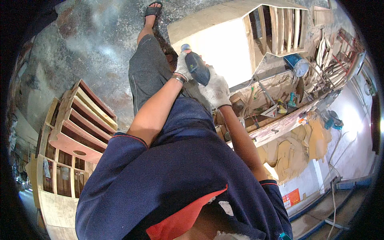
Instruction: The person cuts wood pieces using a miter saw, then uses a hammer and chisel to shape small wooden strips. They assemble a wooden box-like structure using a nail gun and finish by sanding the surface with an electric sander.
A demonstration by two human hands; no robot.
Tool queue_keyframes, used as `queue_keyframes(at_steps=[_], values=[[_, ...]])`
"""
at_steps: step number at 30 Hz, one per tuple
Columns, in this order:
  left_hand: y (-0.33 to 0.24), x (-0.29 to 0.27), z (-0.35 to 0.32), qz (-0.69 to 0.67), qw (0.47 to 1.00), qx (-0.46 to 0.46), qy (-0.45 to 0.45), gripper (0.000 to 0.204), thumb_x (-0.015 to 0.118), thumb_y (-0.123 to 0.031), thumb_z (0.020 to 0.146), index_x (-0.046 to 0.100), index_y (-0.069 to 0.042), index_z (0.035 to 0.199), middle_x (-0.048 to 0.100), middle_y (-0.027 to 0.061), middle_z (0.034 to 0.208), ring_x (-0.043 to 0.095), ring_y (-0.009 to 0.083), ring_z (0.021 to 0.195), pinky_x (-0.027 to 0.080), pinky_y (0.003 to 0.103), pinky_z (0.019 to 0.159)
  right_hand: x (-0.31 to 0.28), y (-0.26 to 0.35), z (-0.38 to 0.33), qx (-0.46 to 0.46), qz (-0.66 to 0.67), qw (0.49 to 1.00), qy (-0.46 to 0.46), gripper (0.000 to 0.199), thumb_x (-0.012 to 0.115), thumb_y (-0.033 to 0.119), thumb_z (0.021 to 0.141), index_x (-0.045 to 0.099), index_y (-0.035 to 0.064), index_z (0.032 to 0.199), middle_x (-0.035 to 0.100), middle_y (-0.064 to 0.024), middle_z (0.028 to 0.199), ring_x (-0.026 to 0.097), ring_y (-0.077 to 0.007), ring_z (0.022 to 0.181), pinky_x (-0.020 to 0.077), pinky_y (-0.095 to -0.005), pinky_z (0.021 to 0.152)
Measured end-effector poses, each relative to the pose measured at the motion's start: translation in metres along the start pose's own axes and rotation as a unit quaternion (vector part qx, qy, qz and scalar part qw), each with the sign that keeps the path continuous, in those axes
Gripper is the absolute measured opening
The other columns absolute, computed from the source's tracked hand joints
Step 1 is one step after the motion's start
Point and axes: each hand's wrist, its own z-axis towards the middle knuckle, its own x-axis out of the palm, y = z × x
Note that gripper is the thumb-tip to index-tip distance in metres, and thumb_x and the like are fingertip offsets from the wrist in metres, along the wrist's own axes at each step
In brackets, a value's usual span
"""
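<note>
Both of my hands wear whitish knit gloves and hold a dark, rounded hand tool in front of my lap. Its exact kind I cannot make out; a small round greyish piece shows at its far end. My left hand is closed on the tool's left side. Around its right side my right hand is closed, with some fingers hidden behind the tool. Just beyond them is a large wooden frame with a pale, brightly lit panel; whether the tool touches it I cannot tell.
On the right, a cluttered workbench carries a white triangular square, a teal tool and wood scraps. A blue cylinder lies by the frame. Slatted wooden frames stand at left. My sandalled foot rests on the stained floor.
</note>
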Motion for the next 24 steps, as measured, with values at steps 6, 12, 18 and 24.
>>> queue_keyframes(at_steps=[6,12,18,24], values=[[0.01,-0.004,0.008,0.017,0.999,0.025,-0.014,0.049,0.067,-0.044,0.087,0.059,-0.001,0.11,0.067,0.018,0.101,0.069,0.0436,0.088,0.057,0.059,0.085,0.012,-0.018,-0.002,0.009,0.025,1.0,0.001,0.069,0.076,0.021,0.075,0.052,0.0143,0.139,0.072,-0.026,0.099,0.071,-0.0452,0.097,0.0563,-0.0521,0.083],[0.009,-0.01,0.006,0.008,1.0,-0.017,-0.004,0.047,0.067,-0.041,0.087,0.058,-0.001,0.109,0.066,0.0173,0.103,0.069,0.0439,0.087,0.056,0.063,0.084,0.015,-0.018,-0.008,0.029,0.021,0.999,0.008,0.07,0.076,0.022,0.076,0.051,0.015,0.141,0.073,-0.0253,0.098,0.071,-0.0455,0.095,0.0566,-0.0522,0.084],[0.013,-0.007,-0.003,0.001,1.0,0.002,0.001,0.047,0.066,-0.04,0.089,0.058,0.001,0.112,0.067,0.0181,0.101,0.069,0.0435,0.089,0.057,0.061,0.086,0.007,-0.008,-0.012,0.045,0.0,0.998,0.034,0.074,0.078,0.024,0.076,0.047,0.0155,0.143,0.073,-0.0253,0.099,0.072,-0.0444,0.095,0.057,-0.0516,0.085],[0.01,-0.004,-0.007,0.007,1.0,0.015,0.008,0.049,0.068,-0.04,0.084,0.059,0.001,0.11,0.066,0.0171,0.099,0.068,0.0427,0.086,0.056,0.065,0.083,0.003,0.003,-0.009,0.042,-0.035,0.997,0.056,0.075,0.078,0.024,0.076,0.046,0.0136,0.144,0.073,-0.0262,0.1,0.071,-0.0455,0.097,0.057,-0.0515,0.086]])
